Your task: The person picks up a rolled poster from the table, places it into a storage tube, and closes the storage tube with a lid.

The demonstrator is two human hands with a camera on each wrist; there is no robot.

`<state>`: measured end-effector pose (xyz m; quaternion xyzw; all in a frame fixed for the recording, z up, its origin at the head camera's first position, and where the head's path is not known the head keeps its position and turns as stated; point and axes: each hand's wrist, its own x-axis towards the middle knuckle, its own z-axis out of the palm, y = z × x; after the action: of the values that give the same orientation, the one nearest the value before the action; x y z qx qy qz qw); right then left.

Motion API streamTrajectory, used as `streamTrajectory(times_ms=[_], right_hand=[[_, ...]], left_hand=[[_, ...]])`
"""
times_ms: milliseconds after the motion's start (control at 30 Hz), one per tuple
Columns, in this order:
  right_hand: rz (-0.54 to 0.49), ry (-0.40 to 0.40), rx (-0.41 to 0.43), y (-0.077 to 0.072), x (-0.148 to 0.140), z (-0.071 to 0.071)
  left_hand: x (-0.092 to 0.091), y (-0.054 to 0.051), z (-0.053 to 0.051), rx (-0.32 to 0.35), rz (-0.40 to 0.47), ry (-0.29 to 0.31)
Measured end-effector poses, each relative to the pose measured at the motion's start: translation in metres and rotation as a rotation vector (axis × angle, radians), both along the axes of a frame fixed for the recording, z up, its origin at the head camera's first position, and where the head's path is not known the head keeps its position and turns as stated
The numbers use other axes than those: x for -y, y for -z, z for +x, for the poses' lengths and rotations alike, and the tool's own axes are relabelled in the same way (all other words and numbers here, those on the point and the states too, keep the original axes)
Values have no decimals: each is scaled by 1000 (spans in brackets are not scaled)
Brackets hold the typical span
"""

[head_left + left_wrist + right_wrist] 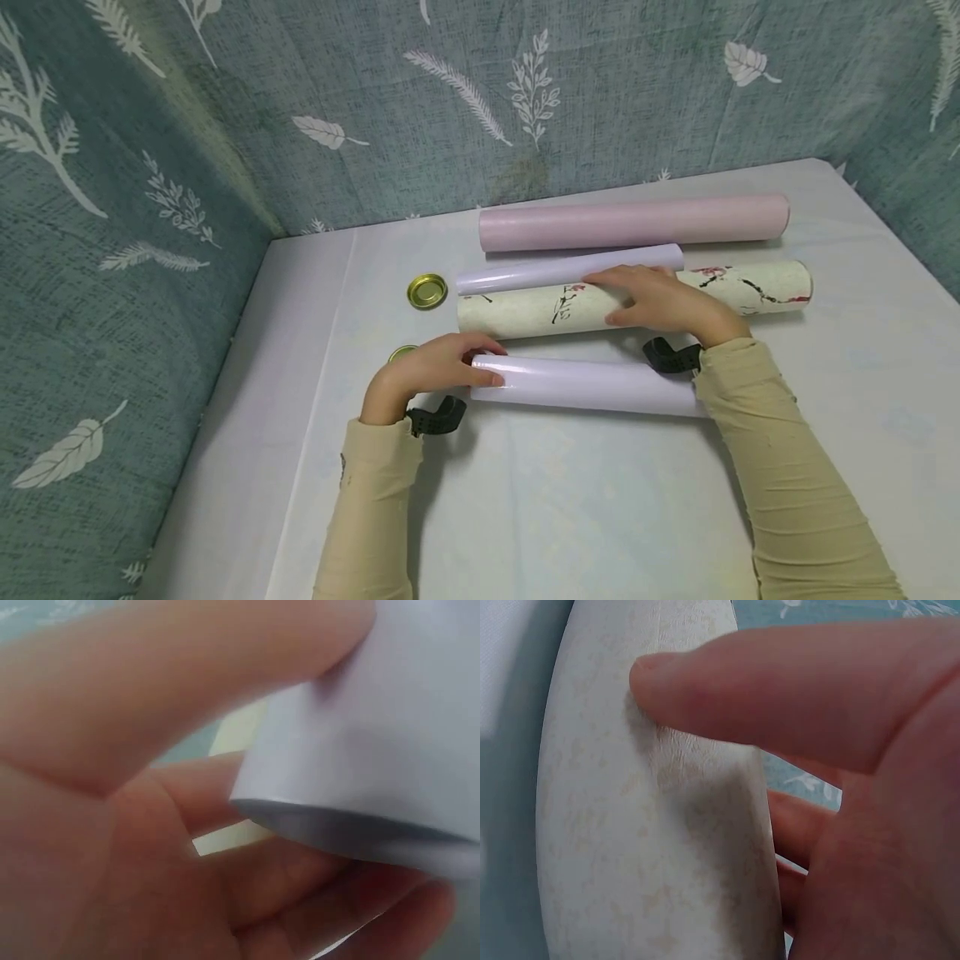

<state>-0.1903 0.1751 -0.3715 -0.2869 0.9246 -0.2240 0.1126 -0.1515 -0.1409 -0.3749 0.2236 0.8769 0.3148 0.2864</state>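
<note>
Three rolls lie near the hands. My left hand [442,364] grips the left end of the front white roll [585,385]; in the left wrist view the thumb lies on the white roll [375,735] and the fingers pass beneath its open end. My right hand [660,302] lies over the cream roll with a floral print [525,312], its thumb on the near side and fingers over the far side. The right wrist view has the right thumb pressed on the cream roll [630,825], fingers behind it. A thinner white roll [570,268] lies against the cream roll's far side.
Farther back on the white-covered table [585,508] lies a pink roll [637,223]. A round gold lid [427,292] sits left of the rolls, and another gold lid [402,352] is partly hidden behind the left hand. Leaf-patterned green cloth [420,108] hangs behind.
</note>
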Motion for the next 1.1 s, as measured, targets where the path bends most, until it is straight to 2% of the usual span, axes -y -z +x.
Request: streamTrajectory(times_ms=[100,167,300,400,667,867,967,1100], right_hand=[[1,-1,11,0,1,0],[-2,6,17,0,2,0],[-4,32,22,1,4,0],[-3,48,27,1,5,0],[13,74,31,-1,3,4],[47,73,12,-4,4,6],[58,70,20,-8,7,6],[52,64,49,-12,13,8]], left_hand=[[6,1,-1,-19,-15,-8],[11,2,0,22,26,-42],[17,2,1,188,184,-135],[19,1,1,275,268,-161],[23,5,-4,267,281,-149],[29,9,-10,195,304,-150],[36,9,-11,164,287,-187],[49,10,-10,153,277,-285]])
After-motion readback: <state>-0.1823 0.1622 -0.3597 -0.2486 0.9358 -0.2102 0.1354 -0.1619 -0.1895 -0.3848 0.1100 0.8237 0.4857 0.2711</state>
